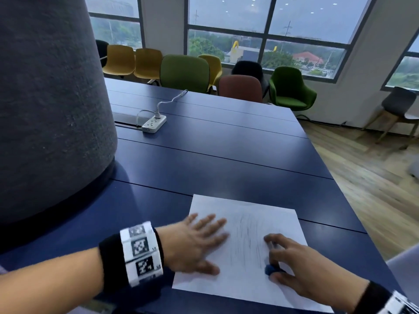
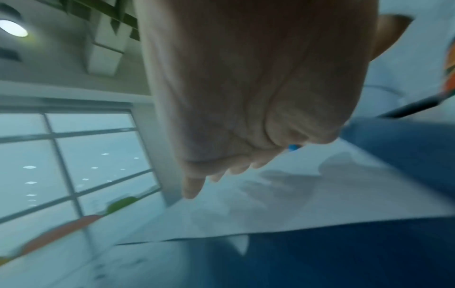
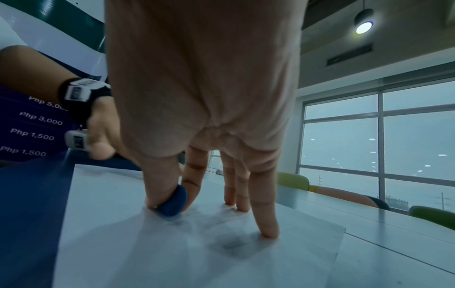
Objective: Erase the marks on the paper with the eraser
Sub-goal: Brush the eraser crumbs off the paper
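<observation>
A white sheet of paper (image 1: 247, 288) lies near the front edge of the dark blue table (image 1: 226, 159), with faint grey pencil marks (image 1: 246, 236) down its middle. My left hand (image 1: 199, 241) lies flat with spread fingers on the sheet's left edge. My right hand (image 1: 294, 261) pinches a small blue eraser (image 1: 271, 269) between thumb and forefinger and presses it on the paper at the lower right of the marks. The right wrist view has the eraser (image 3: 173, 202) down on the paper (image 3: 172, 253), the other fingertips (image 3: 269, 231) touching the sheet. A blue speck of eraser (image 2: 293, 147) peeks past the left hand (image 2: 246, 97).
A large grey fabric column (image 1: 49, 105) stands on the table at the left. A white power strip (image 1: 154, 124) with its cable lies farther back. Coloured chairs (image 1: 186, 72) line the far side under the windows. Wooden floor (image 1: 371, 177) lies beyond the table's right edge.
</observation>
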Demonstrator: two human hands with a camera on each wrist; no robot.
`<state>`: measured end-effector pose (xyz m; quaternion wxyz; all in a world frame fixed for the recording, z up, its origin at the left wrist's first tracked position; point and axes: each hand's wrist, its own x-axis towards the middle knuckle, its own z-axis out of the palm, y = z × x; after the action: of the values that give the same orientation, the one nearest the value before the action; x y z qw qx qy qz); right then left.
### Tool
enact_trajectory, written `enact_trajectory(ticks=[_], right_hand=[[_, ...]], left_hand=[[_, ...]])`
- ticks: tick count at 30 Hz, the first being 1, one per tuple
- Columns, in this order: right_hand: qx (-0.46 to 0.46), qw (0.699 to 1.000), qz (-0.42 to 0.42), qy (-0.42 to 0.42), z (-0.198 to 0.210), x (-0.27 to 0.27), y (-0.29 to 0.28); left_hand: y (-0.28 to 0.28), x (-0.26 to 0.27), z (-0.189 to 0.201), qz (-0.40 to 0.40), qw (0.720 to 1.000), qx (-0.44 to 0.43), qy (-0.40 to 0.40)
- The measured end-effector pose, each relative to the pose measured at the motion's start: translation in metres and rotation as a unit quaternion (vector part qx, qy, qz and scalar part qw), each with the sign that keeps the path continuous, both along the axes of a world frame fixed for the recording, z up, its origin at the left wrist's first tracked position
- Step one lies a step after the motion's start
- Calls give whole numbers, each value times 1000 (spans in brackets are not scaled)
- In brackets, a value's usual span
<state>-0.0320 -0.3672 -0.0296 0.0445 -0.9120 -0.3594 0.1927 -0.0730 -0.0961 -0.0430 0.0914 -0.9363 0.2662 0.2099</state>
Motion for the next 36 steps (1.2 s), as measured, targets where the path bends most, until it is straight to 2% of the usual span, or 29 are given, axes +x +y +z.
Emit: enact_trajectory(ticks=[2, 4, 6, 10, 12, 13, 16, 18, 21, 24, 26, 32, 36], right_hand=[[11, 1000, -2, 11, -2, 2, -3], [14, 1000, -4, 20, -2, 3, -5], [17, 1000, -7, 25, -1, 3, -7], [25, 999, -12, 31, -1, 4, -8], [28, 999, -15, 35, -2, 5, -7], [28, 999, -15, 36, -2, 5, -7], [26, 999, -13, 36, -2, 6, -7], [21, 999, -11, 34, -2, 6, -8], [13, 999, -7, 32, -1, 7, -7], [14, 999, -3, 30, 0, 7, -5], [14, 1000, 1, 26, 1, 8, -4], [4, 1000, 10, 22, 8, 7, 1], [1, 1000, 17, 18, 10, 7, 0]], left_hand=[[-17, -18, -4, -62, 997, -20, 42], [-21, -30, -8, -66, 994, -35, 78], [-12, -33, -10, -30, 995, -38, 83], [16, -27, -7, 96, 994, 8, 51], [16, -25, -4, 107, 994, 23, 30], [10, -26, -3, 83, 996, 17, 24], [-15, -33, -9, -55, 998, -18, 29], [-21, -37, -17, -92, 995, -27, 38], [-2, -30, -18, 32, 998, -22, 48], [18, -14, -11, 135, 991, 0, 13], [11, -4, -11, 130, 991, -15, 6], [-53, 30, -26, 48, 997, -64, 6], [-65, 41, -27, 54, 996, -65, 31]])
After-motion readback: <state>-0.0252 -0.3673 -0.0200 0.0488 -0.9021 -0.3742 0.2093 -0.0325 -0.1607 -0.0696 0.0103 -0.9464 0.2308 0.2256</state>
